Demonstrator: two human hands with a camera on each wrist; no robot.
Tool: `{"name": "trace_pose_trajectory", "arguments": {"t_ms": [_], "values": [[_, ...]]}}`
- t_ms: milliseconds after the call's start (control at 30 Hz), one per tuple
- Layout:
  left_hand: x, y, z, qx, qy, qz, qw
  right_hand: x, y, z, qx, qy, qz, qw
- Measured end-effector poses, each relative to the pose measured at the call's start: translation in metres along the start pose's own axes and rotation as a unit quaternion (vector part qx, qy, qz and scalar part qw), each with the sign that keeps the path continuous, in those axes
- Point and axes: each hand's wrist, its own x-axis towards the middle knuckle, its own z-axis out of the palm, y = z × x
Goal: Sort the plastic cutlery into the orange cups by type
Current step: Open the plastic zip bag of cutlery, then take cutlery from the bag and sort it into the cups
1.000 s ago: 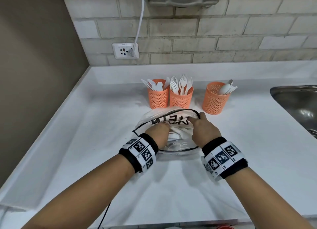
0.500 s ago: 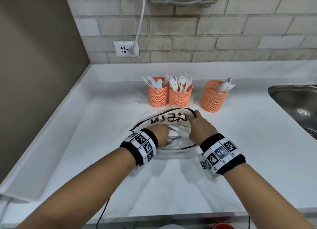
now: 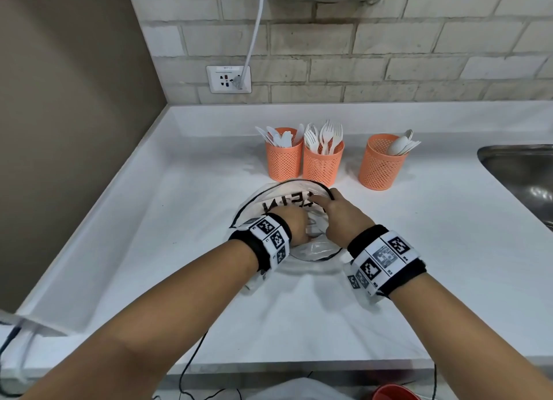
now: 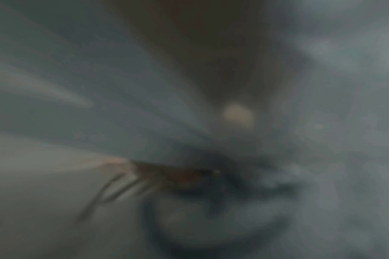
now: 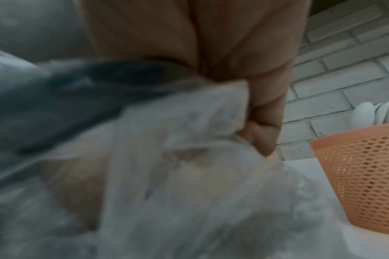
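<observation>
Far left of the head view is a plain brown wall, then the white tabletop (image 3: 167,208) starts and runs across to the right edge. Upper left of centre there's a wall socket (image 3: 228,79) with a white cable (image 3: 255,31) plugged in, going up out of frame along the brick wall.

Moving right, mid-frame: three orange mesh cups in a row. The left cup (image 3: 283,161) has what look like white plastic knives (image 3: 276,136), the middle cup (image 3: 322,166) is touching it and is full of white forks (image 3: 326,136), and the right cup (image 3: 380,166) stands apart with spoons (image 3: 401,144) leaning out to the right.

Just below the cups, centre of frame, a clear plastic bag (image 3: 269,202) with black lettering lies on the tabletop. The left hand (image 3: 294,224) is down on the bag with fingers curled under, but whether the grip has actually closed on anything can't be made out; the left wrist view is just dark blur. The right hand (image 3: 338,217) is right beside it, and the right wrist view shows its grip pinching a bunched fold of the bag between thumb and fingers (image 5: 266,112).

Far right, the edge of a steel sink (image 3: 520,172). Bottom right corner, a bit of something red (image 3: 395,393).
</observation>
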Motion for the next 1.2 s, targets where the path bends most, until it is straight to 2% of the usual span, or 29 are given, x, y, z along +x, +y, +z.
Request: {"name": "trace_pose_trajectory", "arguments": {"t_ms": [100, 267, 400, 500, 700, 800, 967, 1200], "values": [[0.002, 0.004, -0.001, 0.052, -0.013, 0.004, 0.999, -0.002, -0.001, -0.001, -0.008, -0.008, 0.003, 1.0], [-0.005, -0.009, -0.007, 0.116, 0.032, 0.004, 0.993, -0.001, 0.005, -0.001, -0.042, -0.01, 0.038, 0.998], [-0.011, -0.021, -0.011, 0.084, 0.012, 0.008, 0.996, 0.0, 0.001, 0.0, -0.04, 0.006, 0.072, 0.997], [-0.014, -0.026, -0.005, 0.05, -0.003, 0.013, 0.999, 0.001, -0.001, 0.005, -0.018, 0.009, 0.062, 0.998], [-0.017, -0.029, 0.003, 0.003, 0.027, 0.049, 0.998, 0.0, -0.001, 0.009, 0.03, 0.014, 0.046, 0.998], [-0.016, -0.034, -0.004, 0.008, 0.016, 0.04, 0.999, -0.002, -0.002, 0.006, 0.014, 0.02, 0.048, 0.999], [-0.016, -0.046, -0.007, -0.04, 0.037, 0.019, 0.998, -0.002, -0.004, 0.004, 0.004, 0.034, 0.063, 0.997], [-0.024, -0.049, -0.009, -0.108, 0.066, 0.039, 0.991, -0.001, -0.006, 0.003, 0.0, 0.011, 0.058, 0.998]]}}
